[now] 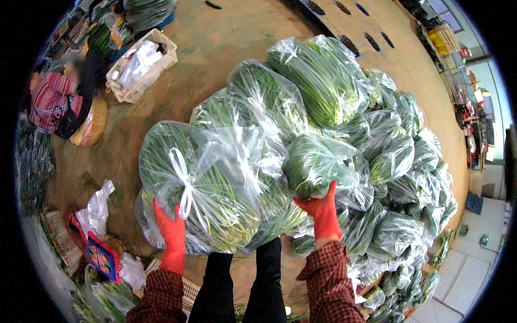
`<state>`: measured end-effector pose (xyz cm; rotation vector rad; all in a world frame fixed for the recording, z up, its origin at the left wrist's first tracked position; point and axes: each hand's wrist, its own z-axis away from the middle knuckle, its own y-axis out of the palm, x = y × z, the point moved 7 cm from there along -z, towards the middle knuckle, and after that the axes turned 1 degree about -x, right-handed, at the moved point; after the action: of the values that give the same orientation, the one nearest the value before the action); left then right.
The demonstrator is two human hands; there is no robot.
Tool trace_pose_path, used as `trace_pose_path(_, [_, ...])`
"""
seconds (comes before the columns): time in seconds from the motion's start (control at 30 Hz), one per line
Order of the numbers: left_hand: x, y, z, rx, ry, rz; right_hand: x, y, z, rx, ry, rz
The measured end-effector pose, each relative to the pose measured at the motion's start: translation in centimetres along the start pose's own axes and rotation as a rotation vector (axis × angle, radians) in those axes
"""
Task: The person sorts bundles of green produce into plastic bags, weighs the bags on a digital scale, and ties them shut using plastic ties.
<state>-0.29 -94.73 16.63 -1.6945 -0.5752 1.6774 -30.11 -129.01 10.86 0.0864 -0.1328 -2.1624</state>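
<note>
A large clear plastic bag [215,188] of long green leaf stalks, like chives, lies in front of me, its neck tied in a white knot. My left hand [171,231], in a red rubber glove, rests at the bag's near left side with thumb and fingers apart. Right of that bag is a smaller clear bag [315,164] packed with greens. At its lower edge is my right hand [322,212], also red-gloved, thumb and finger spread wide. Whether the fingertips press on the plastic cannot be made out.
A broad heap of bagged greens [398,161] spreads to the right, with bigger bags [318,81] at the back. A pale plastic crate [142,64] stands far left, near a seated person [56,105]. An embroidered cushion [102,255] lies low on the left. Shelves [466,102] line the right wall.
</note>
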Motion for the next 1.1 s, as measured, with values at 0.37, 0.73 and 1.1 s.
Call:
trace_pose_path(0.37, [-21.3,11.7,12.9,0.614,1.048,-0.476,9.2,-9.6,-4.0,0.223,-0.076,0.146])
trace_pose_path(0.73, [-16.4,18.2,6.3,0.839,0.694,-0.696,11.9,-16.0,25.8,-0.382,0.141,0.954])
trace_pose_path(1.1, [-17.5,15.7,6.1,1.001,-0.013,0.314,10.8,-5.3,30.7,0.239,-0.233,1.565])
